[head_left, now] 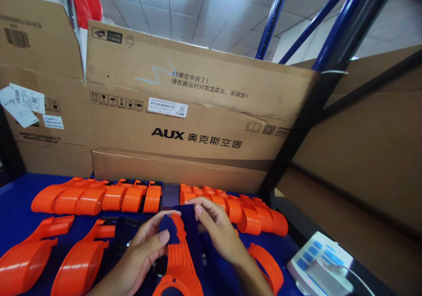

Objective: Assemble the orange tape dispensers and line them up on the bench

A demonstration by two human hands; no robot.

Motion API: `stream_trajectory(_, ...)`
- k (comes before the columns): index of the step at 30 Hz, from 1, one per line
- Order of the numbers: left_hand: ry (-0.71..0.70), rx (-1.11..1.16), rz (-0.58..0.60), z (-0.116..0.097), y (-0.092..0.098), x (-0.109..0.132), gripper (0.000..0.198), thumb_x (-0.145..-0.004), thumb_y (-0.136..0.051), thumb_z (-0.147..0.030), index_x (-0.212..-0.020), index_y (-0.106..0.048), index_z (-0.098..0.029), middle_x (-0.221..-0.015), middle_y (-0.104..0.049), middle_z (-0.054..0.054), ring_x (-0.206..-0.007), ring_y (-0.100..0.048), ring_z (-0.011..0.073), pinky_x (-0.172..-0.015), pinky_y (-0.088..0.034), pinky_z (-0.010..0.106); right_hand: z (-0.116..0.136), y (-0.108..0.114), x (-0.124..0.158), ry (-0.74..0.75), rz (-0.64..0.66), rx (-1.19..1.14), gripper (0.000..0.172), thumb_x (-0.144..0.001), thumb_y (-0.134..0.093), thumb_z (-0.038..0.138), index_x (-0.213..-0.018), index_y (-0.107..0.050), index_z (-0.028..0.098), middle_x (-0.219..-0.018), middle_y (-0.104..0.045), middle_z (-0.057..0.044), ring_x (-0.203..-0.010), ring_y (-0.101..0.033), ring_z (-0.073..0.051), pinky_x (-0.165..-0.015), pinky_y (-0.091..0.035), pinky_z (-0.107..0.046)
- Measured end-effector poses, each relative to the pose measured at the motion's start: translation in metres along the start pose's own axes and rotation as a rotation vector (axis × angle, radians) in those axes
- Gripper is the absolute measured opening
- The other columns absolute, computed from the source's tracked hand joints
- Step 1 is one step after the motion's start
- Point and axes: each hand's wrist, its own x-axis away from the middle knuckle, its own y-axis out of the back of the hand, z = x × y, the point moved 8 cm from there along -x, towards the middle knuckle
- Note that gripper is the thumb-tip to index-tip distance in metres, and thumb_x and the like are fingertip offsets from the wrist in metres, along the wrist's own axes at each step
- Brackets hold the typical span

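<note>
While the left hand (148, 243) pinches a small dark blue pad (169, 229) against the top of an orange plastic shell (180, 261), the right hand (217, 230) closes its fingertips on the dark blue strip (190, 225) just beside it, so both hands are together, clamped on the same piece low at centre over the blue table (16, 208). A row of like orange shells (99, 197) lies behind, with another row (250, 217) to the right and loose shells (26, 261) at left; whether those are finished I cannot tell. By my reading, the held shell is mid-fitting, pad not yet seated, and several pieces likely remain.
</note>
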Motion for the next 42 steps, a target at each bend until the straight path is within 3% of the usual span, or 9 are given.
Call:
stream_trajectory(3, 0.001, 0.122, -0.008, -0.002, 0.0, -0.003, 0.033, -0.082, -0.074, -0.033, -0.114, -0.072, -0.023, -0.111, -0.079, 0.012, -0.106, -0.073, 0.0326, -0.094, -0.055, 0.046, -0.006, -0.004, 0.001, 0.002, -0.033, 0.008, 0.032, -0.094, -0.06, 0.055, -0.092, -0.059, 0.023, -0.08, -0.052, 0.002, -0.072, -0.05, -0.015, -0.066, -0.046, -0.025)
stream_trajectory(8, -0.019, 0.138, -0.013, -0.008, -0.002, -0.002, 0.035, -0.082, -0.074, -0.028, -0.117, -0.071, -0.022, -0.116, -0.078, 0.012, -0.114, -0.07, 0.0341, -0.102, -0.051, 0.05, -0.018, -0.014, 0.002, -0.037, -0.029, -0.059, 0.031, -0.095, -0.058, 0.054, -0.095, -0.058, 0.024, -0.092, -0.054, 0.0, -0.091, -0.052, -0.019, -0.088, -0.046, -0.031)
stream_trajectory(15, -0.117, 0.004, -0.101, -0.014, 0.009, -0.001, 0.046, -0.075, -0.081, -0.026, -0.12, -0.07, -0.027, -0.133, -0.069, 0.009, -0.125, -0.061, 0.0338, -0.099, -0.052, 0.042, -0.005, -0.011, 0.003, -0.029, -0.048, -0.118, 0.03, -0.09, -0.067, 0.052, -0.089, -0.054, 0.025, -0.085, -0.056, 0.001, -0.082, -0.056, -0.018, -0.075, -0.048, -0.028)
stream_trajectory(21, -0.237, -0.016, -0.209, -0.023, 0.021, -0.006, 0.049, -0.071, -0.085, -0.027, -0.117, -0.069, -0.03, -0.124, -0.07, 0.004, -0.114, -0.064, 0.0285, -0.092, -0.054, 0.037, 0.015, -0.002, 0.005, 0.186, -0.02, -0.013, 0.027, -0.088, -0.072, 0.038, -0.103, -0.054, 0.025, -0.118, -0.063, -0.008, -0.114, -0.058, -0.027, -0.099, -0.046, -0.039)
stream_trajectory(26, -0.279, -0.027, -0.181, -0.029, 0.016, -0.006, 0.046, -0.075, -0.084, -0.027, -0.117, -0.066, -0.031, -0.118, -0.069, 0.003, -0.098, -0.065, 0.0218, -0.083, -0.053, 0.031, 0.018, -0.005, 0.008, 0.245, 0.063, 0.094, 0.022, -0.091, -0.069, 0.03, -0.108, -0.055, 0.025, -0.126, -0.06, -0.009, -0.122, -0.055, -0.027, -0.105, -0.042, -0.041)
stream_trajectory(32, -0.291, -0.053, -0.164, -0.03, 0.012, -0.003, 0.041, -0.077, -0.083, -0.026, -0.114, -0.066, -0.029, -0.102, -0.069, 0.001, -0.097, -0.064, 0.0199, -0.087, -0.051, 0.03, 0.017, -0.007, 0.009, 0.246, 0.078, 0.128, 0.019, -0.094, -0.065, 0.028, -0.11, -0.055, 0.025, -0.129, -0.059, -0.009, -0.125, -0.053, -0.028, -0.107, -0.04, -0.043)
stream_trajectory(42, -0.317, -0.052, -0.162, -0.031, 0.014, -0.006, 0.043, -0.075, -0.085, -0.025, -0.114, -0.067, -0.03, -0.114, -0.069, 0.002, -0.102, -0.065, 0.0214, -0.09, -0.054, 0.033, 0.015, -0.008, 0.008, 0.208, 0.074, 0.17, 0.023, -0.095, -0.065, 0.031, -0.116, -0.057, 0.024, -0.124, -0.063, -0.008, -0.119, -0.058, -0.026, -0.104, -0.045, -0.04)
